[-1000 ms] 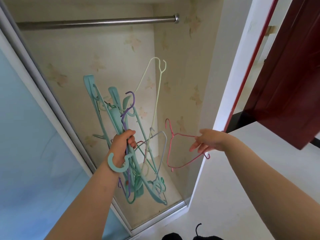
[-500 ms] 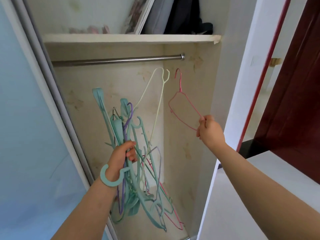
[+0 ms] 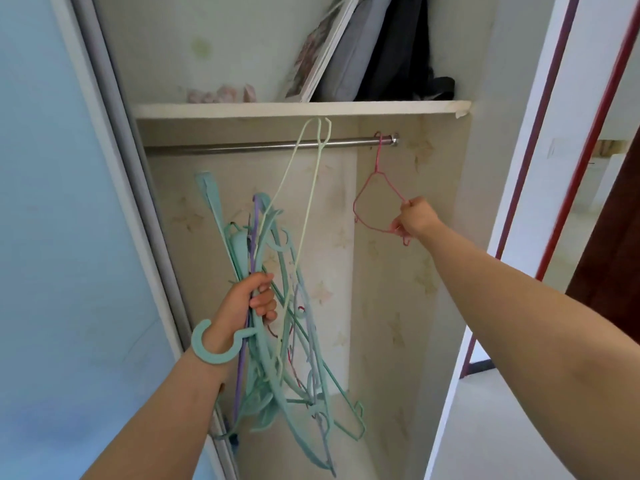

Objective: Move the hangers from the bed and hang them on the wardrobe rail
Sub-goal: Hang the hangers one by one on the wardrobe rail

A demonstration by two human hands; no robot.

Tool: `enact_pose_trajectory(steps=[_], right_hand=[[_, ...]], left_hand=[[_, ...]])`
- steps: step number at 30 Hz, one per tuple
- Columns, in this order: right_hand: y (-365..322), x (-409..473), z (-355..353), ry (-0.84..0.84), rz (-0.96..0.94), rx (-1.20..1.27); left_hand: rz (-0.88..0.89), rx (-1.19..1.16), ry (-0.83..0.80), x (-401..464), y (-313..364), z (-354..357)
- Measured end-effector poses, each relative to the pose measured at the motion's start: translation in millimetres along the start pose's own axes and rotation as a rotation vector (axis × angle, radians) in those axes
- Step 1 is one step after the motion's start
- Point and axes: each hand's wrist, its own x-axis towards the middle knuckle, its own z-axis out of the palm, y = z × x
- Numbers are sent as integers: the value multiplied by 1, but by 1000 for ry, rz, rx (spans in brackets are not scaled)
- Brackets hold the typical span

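Observation:
My left hand [image 3: 247, 304] grips a tangled bundle of hangers [image 3: 287, 358], mostly teal plastic with a purple one and a pale yellow wire one [image 3: 304, 188] that sticks up past the rail. A teal hook curls around my left wrist. My right hand [image 3: 412, 218] pinches the lower corner of a pink wire hanger [image 3: 375, 188]. Its hook sits over the steel wardrobe rail [image 3: 242, 147] at the rail's far right end, next to the wardrobe's side wall.
A shelf [image 3: 298, 109] just above the rail carries a framed picture, a grey cushion and dark fabric. The sliding wardrobe door [image 3: 69, 237] stands at my left. A white wall edge and a dark red door [image 3: 609, 254] are to the right.
My right hand raised the pink hanger from waist height up to the rail and its hook now sits over the rail. My view tilted upward, and the left hand's bundle rose a little.

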Motion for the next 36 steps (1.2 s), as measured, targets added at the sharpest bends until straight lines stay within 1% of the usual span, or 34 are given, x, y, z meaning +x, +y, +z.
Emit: enact_pose_trajectory(steps=[2, 4, 5, 7, 9, 11, 12, 13, 14, 15, 16, 18, 19, 21, 22, 23, 25, 28, 31, 34, 36], right_hand=[[7, -1, 3, -115, 97, 26], [20, -4, 3, -149, 162, 58], [27, -4, 4, -103, 171, 93], [39, -6, 8, 87, 124, 110], [50, -20, 17, 274, -13, 44], [68, -44, 31, 477, -249, -91], [79, -58, 41, 544, -378, -140], [91, -71, 53, 537, -470, -161], [103, -85, 65, 444, -504, -155], [113, -98, 79, 273, -462, -138], [121, -109, 94, 50, -349, -134], [131, -126, 123, -402, -58, -75], [133, -132, 133, -585, 70, -13], [134, -140, 149, -855, 218, 48], [134, -143, 155, -939, 238, 29], [134, -146, 160, -975, 233, 2], [134, -151, 168, -938, 157, -26], [133, -155, 175, -812, 20, -54], [132, -155, 172, -733, -6, -24], [131, -150, 165, -581, -108, -159], [129, -144, 158, -475, -145, -197]], left_hand=[[1, 18, 2, -3, 0, -1], [-10, 33, -8, -7, 1, -3], [-16, 38, -14, -9, 0, -4], [-22, 49, -24, -13, -1, -5], [-19, 75, -40, -17, -3, -7], [-15, 114, -77, -23, -5, -7], [-14, 134, -108, -25, -6, -6], [-16, 148, -138, -28, -7, -6], [-21, 155, -162, -31, -8, -5], [-25, 161, -178, -33, -9, -4], [-28, 164, -190, -35, -9, -2], [-37, 155, -206, -39, -10, 2], [-41, 151, -217, -41, -10, 4], [-36, 146, -244, -46, -10, 7], [-32, 141, -252, -49, -10, 8], [-30, 134, -254, -51, -9, 9], [-33, 133, -252, -55, -8, 10], [-18, 171, -223, -58, -9, 8], [-36, 153, -197, -60, -11, 2], [-65, 198, -195, -61, -12, -3], [-104, 194, -167, -60, -13, -4]])
